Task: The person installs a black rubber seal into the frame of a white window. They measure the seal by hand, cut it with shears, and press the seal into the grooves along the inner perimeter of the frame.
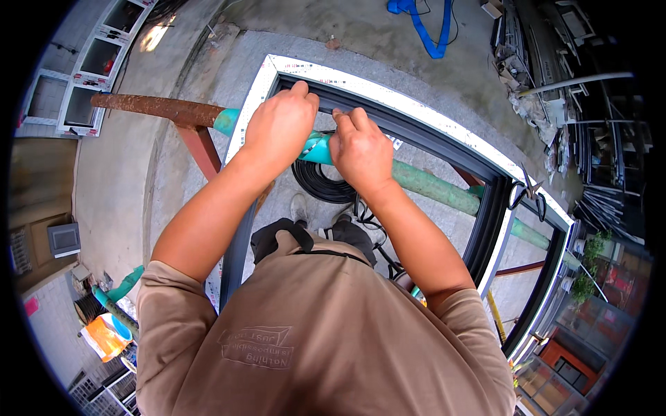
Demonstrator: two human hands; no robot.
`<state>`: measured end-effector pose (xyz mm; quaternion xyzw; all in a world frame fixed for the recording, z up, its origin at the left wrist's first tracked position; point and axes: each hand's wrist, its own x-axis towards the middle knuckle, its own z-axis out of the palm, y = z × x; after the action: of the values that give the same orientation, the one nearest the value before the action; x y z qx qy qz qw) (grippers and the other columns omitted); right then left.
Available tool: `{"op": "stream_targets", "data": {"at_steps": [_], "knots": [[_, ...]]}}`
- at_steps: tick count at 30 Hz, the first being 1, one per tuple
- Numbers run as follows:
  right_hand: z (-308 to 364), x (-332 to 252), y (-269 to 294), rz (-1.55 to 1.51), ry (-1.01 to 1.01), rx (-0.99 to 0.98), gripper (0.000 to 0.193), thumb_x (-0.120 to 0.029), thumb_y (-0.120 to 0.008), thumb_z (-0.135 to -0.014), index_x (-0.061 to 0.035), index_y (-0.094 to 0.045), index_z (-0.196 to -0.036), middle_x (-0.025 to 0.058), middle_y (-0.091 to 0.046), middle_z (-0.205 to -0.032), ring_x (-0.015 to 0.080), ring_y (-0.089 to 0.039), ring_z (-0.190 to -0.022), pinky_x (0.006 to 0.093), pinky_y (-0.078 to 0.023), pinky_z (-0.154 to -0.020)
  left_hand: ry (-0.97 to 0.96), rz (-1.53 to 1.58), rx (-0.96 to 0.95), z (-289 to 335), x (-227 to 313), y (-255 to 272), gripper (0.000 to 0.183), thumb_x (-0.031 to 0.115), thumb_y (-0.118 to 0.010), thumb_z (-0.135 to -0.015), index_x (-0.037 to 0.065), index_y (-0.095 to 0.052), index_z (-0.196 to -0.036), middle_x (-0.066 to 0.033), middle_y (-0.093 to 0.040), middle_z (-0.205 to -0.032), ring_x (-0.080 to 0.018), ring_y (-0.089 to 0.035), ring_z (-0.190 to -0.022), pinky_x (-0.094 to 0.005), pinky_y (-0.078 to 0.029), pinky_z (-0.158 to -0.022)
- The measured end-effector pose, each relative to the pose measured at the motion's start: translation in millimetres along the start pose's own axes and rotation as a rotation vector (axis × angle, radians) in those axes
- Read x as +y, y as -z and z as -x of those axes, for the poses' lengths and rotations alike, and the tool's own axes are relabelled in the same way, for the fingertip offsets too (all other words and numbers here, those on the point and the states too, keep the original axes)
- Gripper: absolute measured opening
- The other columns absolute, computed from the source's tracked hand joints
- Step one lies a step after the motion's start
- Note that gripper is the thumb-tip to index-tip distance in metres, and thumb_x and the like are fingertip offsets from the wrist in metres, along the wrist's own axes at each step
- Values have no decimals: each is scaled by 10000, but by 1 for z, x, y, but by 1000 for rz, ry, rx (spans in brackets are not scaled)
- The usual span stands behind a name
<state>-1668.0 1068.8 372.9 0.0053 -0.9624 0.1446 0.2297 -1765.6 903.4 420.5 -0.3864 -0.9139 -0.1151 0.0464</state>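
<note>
A large window frame (388,96) with white film on its face and dark inner channels lies across the supports in front of me. My left hand (281,126) is closed, its fingertips at the dark inner edge near the far left corner. Just right of it, my right hand (362,147) is also closed, fingers curled against the same inner edge. Whatever lies between the fingers is hidden. Below, on the ground, is a coil of black strip (322,182), with loose loops trailing near my feet. Scissors (527,191) with black handles rest on the frame's crossbar at the right.
A green-wrapped pipe (433,185) and its rusty end (156,107) run beneath the frame. Blue strap (423,31) lies on the concrete at the far side. Racks of profiles (603,159) stand right, white-framed windows (100,59) far left, and an orange-white bucket (105,338) lower left.
</note>
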Motion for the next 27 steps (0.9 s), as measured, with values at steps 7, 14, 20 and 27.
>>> {"op": "stream_targets", "data": {"at_steps": [7, 14, 20, 27], "knots": [[-9, -11, 8, 40, 20, -31, 377, -130, -730, -858, -11, -778, -1212, 93, -665, -947, 269, -745, -824, 416, -643, -678, 20, 37, 20, -2, 1, -4, 77, 50, -679, -921, 22, -697, -990, -156, -677, -1048, -366, -770, -962, -499, -649, -806], [-8, -15, -3, 26, 12, -20, 396, -104, -751, -831, -35, -790, -1220, 83, -691, -993, 283, -749, -862, 432, -636, -686, 8, 53, 38, -2, 0, -4, 62, 67, -680, -929, 26, -691, -974, -158, -673, -1043, -366, -769, -940, -498, -649, -785], [-21, -23, -7, -18, 77, -36, 328, -122, -754, -824, -20, -759, -1136, 94, -678, -1003, 281, -743, -837, 423, -649, -696, 20, 79, 37, 2, -4, -6, 55, 71, -684, -923, 23, -676, -949, -163, -671, -1033, -370, -763, -926, -499, -643, -772], [-19, -17, -12, 1, 94, -68, 177, -111, -717, -855, -44, -727, -1019, 82, -641, -953, 261, -733, -804, 402, -641, -666, 23, 63, 8, -5, 3, 0, 124, 77, -668, -947, 30, -689, -1059, -169, -685, -1041, -380, -764, -949, -506, -637, -811]]}}
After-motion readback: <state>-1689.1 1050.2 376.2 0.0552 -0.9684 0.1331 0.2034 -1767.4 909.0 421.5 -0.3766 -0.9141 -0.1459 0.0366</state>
